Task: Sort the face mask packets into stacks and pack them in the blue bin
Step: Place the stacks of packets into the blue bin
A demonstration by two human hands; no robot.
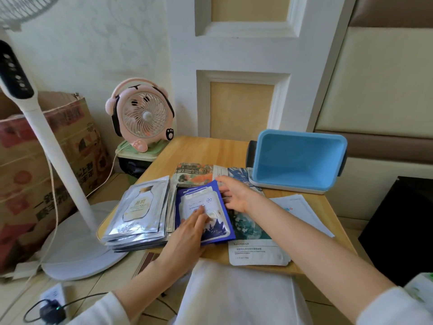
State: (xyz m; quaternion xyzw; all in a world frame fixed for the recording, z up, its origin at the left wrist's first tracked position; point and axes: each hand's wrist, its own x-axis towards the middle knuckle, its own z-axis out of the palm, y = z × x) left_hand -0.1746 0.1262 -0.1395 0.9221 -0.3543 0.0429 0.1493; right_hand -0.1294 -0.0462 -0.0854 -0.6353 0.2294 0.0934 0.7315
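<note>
On a small wooden table point(210, 151) lie face mask packets in groups. A stack of silver packets point(140, 207) sits at the left edge. Beside it is a dark blue packet point(218, 228) on its own pile; my left hand point(189, 231) presses flat on its lower half, and my right hand point(236, 195) grips its upper right edge. A teal-and-white packet point(253, 245) lies to the right, an orange patterned packet point(192, 174) further back. The blue bin point(297, 158) stands tipped on its side at the back right, its opening facing me, with nothing inside.
White papers point(302, 212) lie near the table's right edge. A pink desk fan point(140, 116) stands behind the table's left corner. A tall white floor fan point(54, 156) and a cardboard box point(35, 160) stand on the left. A black object point(403, 226) is at the right.
</note>
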